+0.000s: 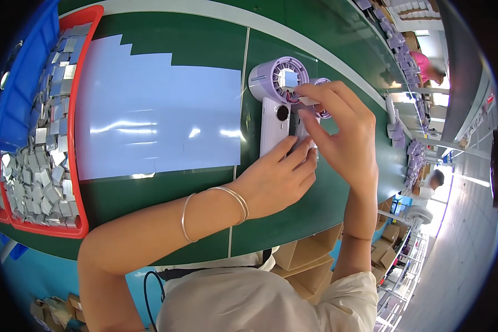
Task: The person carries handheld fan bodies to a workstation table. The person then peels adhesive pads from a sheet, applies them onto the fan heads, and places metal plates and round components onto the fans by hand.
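Observation:
A lavender handheld fan (258, 83) lies on the green table, a pale square on the hub of its round head and a dark round spot on its handle. Just right of it is a second lavender fan (322, 83), partly covered by my hands. My left hand (276, 180), with thin bangles at the wrist, has its bent fingertips on the second fan's handle. Above that fan's head, my right hand (340, 124) pinches a small whitish flat piece (308, 101) between thumb and forefinger. Left of the fans lies a large glossy pale-blue sheet (166, 116) with a stepped upper edge.
A red bin (78, 138) full of small silvery pieces stands at the left, beside a blue bin (25, 83). Many lavender parts (395, 41) line the far table. Cardboard boxes (307, 252) are below the table edge. Two people (426, 66) are farther off at right.

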{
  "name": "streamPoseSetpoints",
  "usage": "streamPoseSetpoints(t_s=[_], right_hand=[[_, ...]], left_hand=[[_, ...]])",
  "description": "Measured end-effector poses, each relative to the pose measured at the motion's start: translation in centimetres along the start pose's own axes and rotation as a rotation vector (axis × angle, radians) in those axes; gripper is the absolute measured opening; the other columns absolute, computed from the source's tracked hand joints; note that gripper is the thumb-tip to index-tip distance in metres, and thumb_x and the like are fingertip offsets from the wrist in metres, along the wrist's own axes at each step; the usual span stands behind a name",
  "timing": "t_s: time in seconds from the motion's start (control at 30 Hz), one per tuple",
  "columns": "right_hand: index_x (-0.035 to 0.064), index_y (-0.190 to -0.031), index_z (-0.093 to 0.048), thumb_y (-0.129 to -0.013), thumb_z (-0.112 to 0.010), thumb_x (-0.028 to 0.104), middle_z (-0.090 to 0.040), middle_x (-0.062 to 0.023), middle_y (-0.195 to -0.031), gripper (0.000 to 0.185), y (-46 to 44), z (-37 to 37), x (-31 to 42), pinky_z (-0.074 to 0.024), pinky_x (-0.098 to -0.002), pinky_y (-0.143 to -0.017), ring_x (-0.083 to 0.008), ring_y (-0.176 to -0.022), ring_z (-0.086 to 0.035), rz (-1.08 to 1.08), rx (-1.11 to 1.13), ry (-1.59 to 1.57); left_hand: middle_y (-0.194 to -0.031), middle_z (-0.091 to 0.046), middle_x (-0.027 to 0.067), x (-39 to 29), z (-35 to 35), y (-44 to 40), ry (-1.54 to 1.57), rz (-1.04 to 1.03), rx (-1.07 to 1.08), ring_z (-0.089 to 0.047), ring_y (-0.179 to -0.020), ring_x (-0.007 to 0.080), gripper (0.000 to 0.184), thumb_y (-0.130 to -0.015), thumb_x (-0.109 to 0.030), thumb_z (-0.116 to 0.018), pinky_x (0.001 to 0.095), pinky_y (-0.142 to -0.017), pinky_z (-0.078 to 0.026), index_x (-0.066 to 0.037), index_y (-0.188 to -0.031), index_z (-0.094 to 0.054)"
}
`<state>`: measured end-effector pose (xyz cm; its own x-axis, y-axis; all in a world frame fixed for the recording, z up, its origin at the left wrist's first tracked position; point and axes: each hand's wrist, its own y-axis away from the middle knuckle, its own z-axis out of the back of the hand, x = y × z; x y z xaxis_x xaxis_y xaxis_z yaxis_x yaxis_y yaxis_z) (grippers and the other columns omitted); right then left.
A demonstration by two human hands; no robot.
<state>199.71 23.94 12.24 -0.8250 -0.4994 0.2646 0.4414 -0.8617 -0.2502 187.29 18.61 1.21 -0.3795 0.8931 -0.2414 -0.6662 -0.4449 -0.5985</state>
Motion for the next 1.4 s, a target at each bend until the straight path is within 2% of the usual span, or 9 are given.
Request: streamPoseSetpoints(t_s=[0.17,0.3,0.5,0.6,0.8,0.9,1.1,1.3,1.4], right_hand=[[0.0008,-0.098,-0.066,-0.074,-0.076,-0.002,-0.065,-0.0094,-0.090,0.027,-0.2,-1.0,-1.0,-0.0527,-0.0308,-0.062,-0.0211,-0.071,-0.065,-0.058,-0.010,-0.150],[-0.0010,-0.097,-0.065,-0.073,-0.076,-0.002,-0.066,-0.0096,-0.089,0.026,-0.5,-1.1,-1.0,-0.0528,-0.0303,-0.063,-0.0199,-0.073,-0.065,-0.085,-0.008,-0.216],[0.0014,-0.097,-0.066,-0.074,-0.073,-0.005,-0.063,-0.0094,-0.094,0.024,0.3,-0.9,-0.5,-0.0534,-0.0314,-0.066,-0.0218,-0.077,-0.065,-0.093,0.063,-0.131],[0.0010,-0.095,-0.068,-0.075,-0.073,-0.006,-0.066,-0.0080,-0.096,0.022,0.9,-1.6,-0.6,-0.0520,-0.0296,-0.066,-0.0184,-0.078,-0.065,-0.054,-0.033,-0.046],[0.0025,-0.090,-0.068,-0.076,-0.072,-0.006,-0.066,-0.0074,-0.092,0.017,0.5,-0.9,-0.2,-0.0509,-0.0323,-0.067,-0.0222,-0.079,-0.064,0.082,-0.109,0.153],[0.0035,-0.090,-0.069,-0.076,-0.072,-0.005,-0.065,-0.0073,-0.088,0.017,0.4,-0.9,-0.4,-0.0487,-0.0344,-0.067,-0.0242,-0.078,-0.061,0.097,-0.073,0.186],[0.0036,-0.089,-0.069,-0.076,-0.073,-0.003,-0.063,-0.0072,-0.086,0.015,-0.5,-0.7,-0.7,-0.0472,-0.0357,-0.068,-0.0262,-0.079,-0.059,0.170,-0.040,0.183],[0.0032,-0.090,-0.069,-0.075,-0.073,-0.002,-0.062,-0.0076,-0.088,0.016,-1.3,0.0,-0.6,-0.0479,-0.0375,-0.068,-0.0266,-0.080,-0.059,0.211,0.129,0.196],[0.0028,-0.094,-0.070,-0.075,-0.071,-0.006,-0.062,-0.0084,-0.089,0.020,-0.6,-0.3,-0.2,-0.0496,-0.0366,-0.065,-0.0260,-0.078,-0.060,0.233,0.146,0.227]], left_hand=[[-0.120,-0.062,0.0114,0.0,-0.1,-0.1,-0.025,0.002,-0.022,-0.052,-0.122,0.0318,0.024,-0.084,-0.022,-0.058,0.0440,-0.104,-0.038,-0.006,-0.099,-0.068],[-0.119,-0.062,0.0110,0.1,-0.1,-0.1,-0.023,0.000,-0.038,-0.053,-0.120,0.0308,0.023,-0.084,-0.022,-0.058,0.0440,-0.104,-0.038,-0.006,-0.098,-0.068],[-0.118,-0.063,0.0106,0.0,-0.1,-0.1,0.016,0.005,-0.022,-0.054,-0.118,0.0296,0.022,-0.084,-0.021,-0.059,0.0424,-0.104,-0.038,-0.007,-0.097,-0.068],[-0.109,-0.061,0.0088,-0.1,-0.5,-0.2,0.051,0.021,-0.074,-0.053,-0.113,0.0290,0.024,-0.076,-0.019,-0.064,0.0448,-0.104,-0.038,-0.005,-0.095,-0.067],[-0.107,-0.062,0.0086,0.0,-0.5,-0.1,0.063,0.022,-0.089,-0.054,-0.112,0.0290,0.023,-0.076,-0.019,-0.064,0.0447,-0.104,-0.039,-0.005,-0.093,-0.068],[-0.116,-0.064,0.0111,0.0,-0.2,-0.1,0.032,0.006,-0.019,-0.054,-0.118,0.0298,0.022,-0.084,-0.021,-0.058,0.0421,-0.105,-0.038,-0.007,-0.096,-0.069],[-0.118,-0.063,0.0113,-0.1,-0.1,-0.1,-0.013,0.005,-0.028,-0.053,-0.121,0.0311,0.023,-0.084,-0.021,-0.058,0.0426,-0.105,-0.038,-0.006,-0.098,-0.069],[-0.120,-0.062,0.0114,0.0,0.1,-0.1,-0.049,-0.007,-0.006,-0.052,-0.122,0.0310,0.023,-0.085,-0.021,-0.058,0.0432,-0.105,-0.038,-0.006,-0.099,-0.069],[-0.118,-0.062,0.0105,-0.1,0.0,-0.1,0.011,0.003,0.011,-0.052,-0.121,0.0300,0.023,-0.084,-0.021,-0.058,0.0445,-0.106,-0.037,-0.007,-0.100,-0.069]])
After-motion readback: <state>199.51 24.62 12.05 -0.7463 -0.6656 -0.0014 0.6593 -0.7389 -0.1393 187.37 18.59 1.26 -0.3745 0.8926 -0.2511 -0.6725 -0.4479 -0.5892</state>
